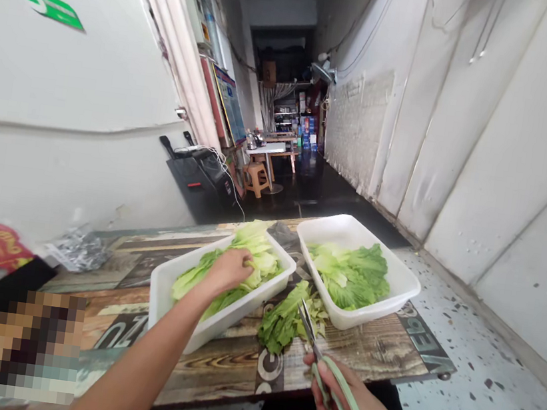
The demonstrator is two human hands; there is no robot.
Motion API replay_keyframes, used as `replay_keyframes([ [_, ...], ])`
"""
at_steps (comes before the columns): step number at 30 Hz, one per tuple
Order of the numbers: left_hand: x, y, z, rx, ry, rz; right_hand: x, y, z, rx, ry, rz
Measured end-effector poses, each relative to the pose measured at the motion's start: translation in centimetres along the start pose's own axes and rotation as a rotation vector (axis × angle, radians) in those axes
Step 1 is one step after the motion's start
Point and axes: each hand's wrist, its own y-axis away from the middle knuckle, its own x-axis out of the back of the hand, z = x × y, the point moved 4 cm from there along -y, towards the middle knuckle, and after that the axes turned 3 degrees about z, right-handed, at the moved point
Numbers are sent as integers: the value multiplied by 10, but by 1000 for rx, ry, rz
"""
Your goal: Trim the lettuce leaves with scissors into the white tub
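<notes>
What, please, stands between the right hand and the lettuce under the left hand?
Loose leaves on the table and the tray's near wall lie between the right hand and that lettuce; above them, I see nothing blocking.

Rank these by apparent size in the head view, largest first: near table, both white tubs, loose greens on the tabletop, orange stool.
1. Near table
2. Left tub and right tub: too alike to rank
3. Loose greens
4. Orange stool, farther away, so truly bigger perhaps
</notes>
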Motion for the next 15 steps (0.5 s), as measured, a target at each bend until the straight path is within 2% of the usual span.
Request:
replay_keyframes([
  [3,9,14,11,75,497,25,-3,3,-8,24,5,-14],
  [5,5,28,27,130,861,-44,-6,5,-13,34,15,-26],
  [7,-7,42,44,196,1107,-102,-9,7,-16,45,37,-29],
  [10,-30,60,63,322,1294,-102,-11,10,-18,75,90,-29],
  [15,-63,73,75,391,1328,-74,-7,14,-20,121,160,-20],
])
